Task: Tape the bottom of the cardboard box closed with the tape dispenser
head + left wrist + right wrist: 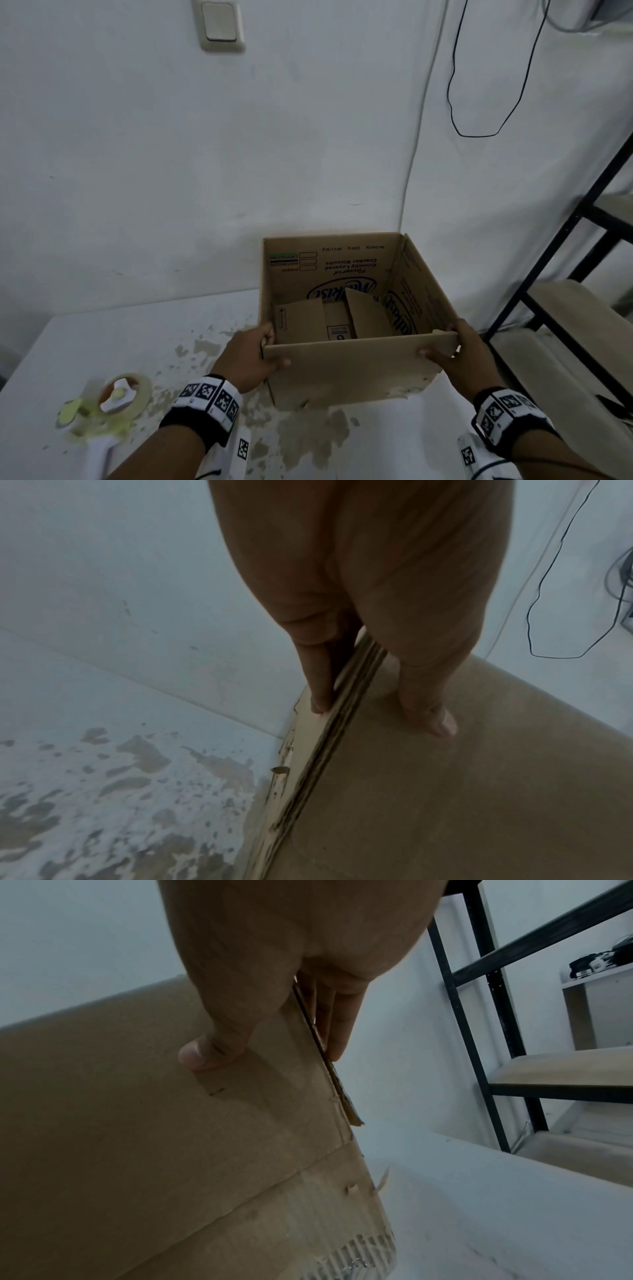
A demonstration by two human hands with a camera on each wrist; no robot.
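Observation:
A brown cardboard box (352, 373) stands on the white table (102, 342) with its open side up and its print upside down. Two short flaps are folded down inside it. My left hand (253, 356) pinches the left end of the near upright flap, and my right hand (452, 353) pinches its right end. The left wrist view shows the left hand (373, 704) with its thumb on the outer face of the box (462, 804) and its fingers round the edge. The right hand (270, 1053) grips the box (137, 1123) the same way. The tape dispenser (109, 407) lies at the table's front left, apart from both hands.
The wall runs close behind the box. A black metal shelf rack (565, 274) stands just right of the table. A black cable (479, 133) hangs on the wall above. The tabletop has worn brown patches (308, 435) in front of the box.

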